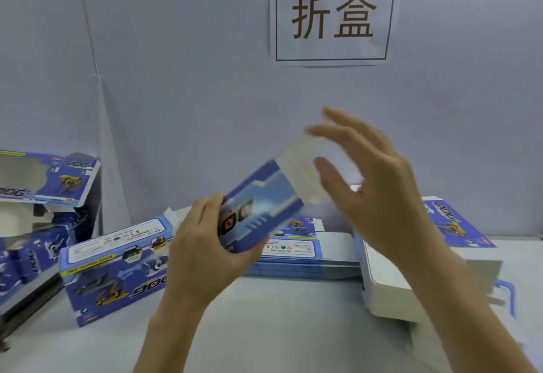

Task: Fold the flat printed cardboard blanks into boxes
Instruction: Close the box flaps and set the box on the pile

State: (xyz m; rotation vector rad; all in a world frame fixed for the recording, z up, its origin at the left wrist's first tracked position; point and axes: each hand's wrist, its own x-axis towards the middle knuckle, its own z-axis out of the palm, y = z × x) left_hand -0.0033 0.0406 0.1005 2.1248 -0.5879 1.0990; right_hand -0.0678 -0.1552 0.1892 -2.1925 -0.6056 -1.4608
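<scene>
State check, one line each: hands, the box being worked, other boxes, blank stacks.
left hand: grips the lower end of the held box.
right hand: fingers spread at the flap, grip unclear from blur.
held box: in the air, tilted, white end flap not closed.
folded box: assembled, resting on the table.
left boxes: piled, flaps open.
flat blanks: stacked, unfolded.
white stack: blanks, plain side up.
</scene>
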